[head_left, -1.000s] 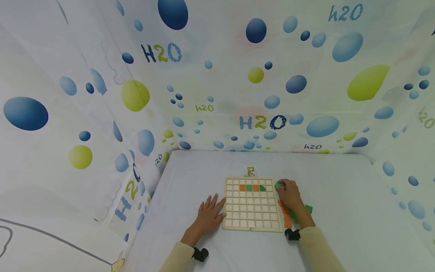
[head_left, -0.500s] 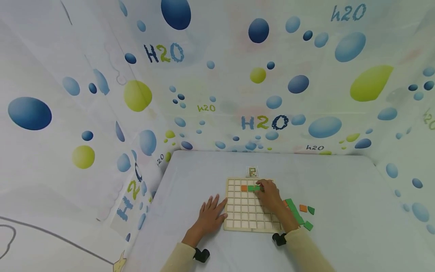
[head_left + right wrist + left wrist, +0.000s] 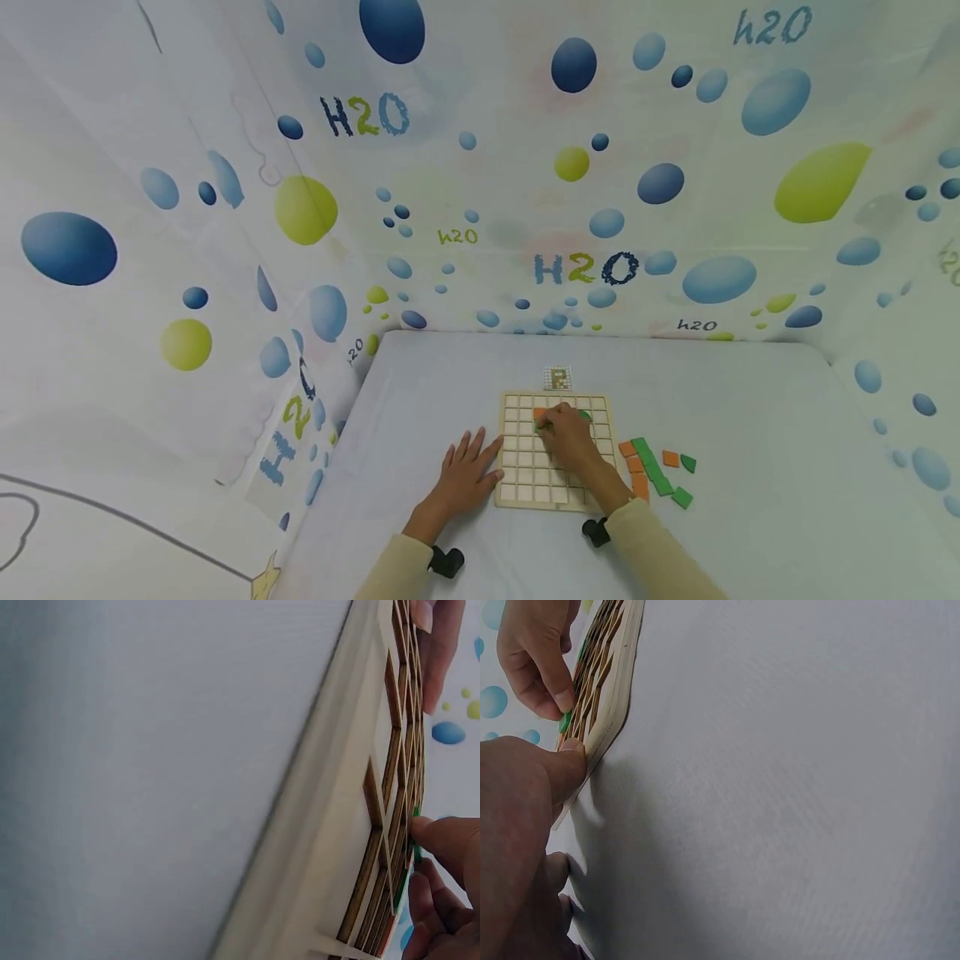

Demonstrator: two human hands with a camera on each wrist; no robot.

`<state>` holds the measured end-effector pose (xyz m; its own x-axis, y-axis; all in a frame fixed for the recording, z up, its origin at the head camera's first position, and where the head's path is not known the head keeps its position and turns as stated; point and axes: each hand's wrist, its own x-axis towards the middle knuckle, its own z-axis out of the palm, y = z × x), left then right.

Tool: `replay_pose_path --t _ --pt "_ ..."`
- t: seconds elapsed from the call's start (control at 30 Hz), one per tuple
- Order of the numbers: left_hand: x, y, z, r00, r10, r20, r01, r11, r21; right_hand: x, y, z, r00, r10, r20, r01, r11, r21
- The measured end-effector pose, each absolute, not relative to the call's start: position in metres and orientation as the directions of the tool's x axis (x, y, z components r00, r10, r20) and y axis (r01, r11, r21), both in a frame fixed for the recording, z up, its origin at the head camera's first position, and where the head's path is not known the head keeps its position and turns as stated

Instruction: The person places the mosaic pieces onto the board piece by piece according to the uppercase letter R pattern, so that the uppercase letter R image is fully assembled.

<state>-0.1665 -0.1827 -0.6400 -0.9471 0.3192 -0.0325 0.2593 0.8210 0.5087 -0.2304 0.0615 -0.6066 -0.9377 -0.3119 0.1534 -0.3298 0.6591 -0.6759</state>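
A wooden grid board (image 3: 525, 481) lies flat on the table. My right hand (image 3: 570, 437) is over its upper part, pinching a small green tile (image 3: 565, 721) between thumb and fingers, just below an orange tile (image 3: 538, 412). A green rounded tile (image 3: 585, 415) shows beyond that hand, which hides the squares between. At the board's left edge, my left hand (image 3: 461, 477) rests with its fingers spread. In the left wrist view its thumb (image 3: 570, 750) touches the board's rim.
Right of the board lie a green strip of tiles (image 3: 652, 468), several orange tiles (image 3: 637, 467), a loose orange square (image 3: 671, 458), a green rounded tile (image 3: 688, 463) and a green square (image 3: 682, 497). A small pattern card (image 3: 558, 378) lies behind the board. Printed curtains stand around the table.
My right hand has moved left from the board's right side, carrying a green tile in to the squares below the orange tile. My left hand has stayed at the left edge.
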Motion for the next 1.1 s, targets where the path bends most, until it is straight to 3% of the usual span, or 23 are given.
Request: replay_pose_path --t 0.63,0.93,1.1 --pt "-0.163 -0.178 -0.617 -0.940 0.333 -0.066 0.256 0.822 0.509 -0.220 0.067 -0.612 -0.891 -0.349 0.292 -0.455 0.694 -0.559" --pt "-0.164 -0.178 -0.619 -0.941 0.330 -0.069 0.253 0.827 0.502 -0.209 0.097 -0.607 -0.965 -0.216 0.150 -0.262 0.740 -0.620" --pt "-0.164 -0.179 -0.629 -0.945 0.323 -0.050 0.256 0.827 0.501 -0.211 0.128 -0.610 -0.983 -0.116 0.143 -0.178 0.796 -0.579"
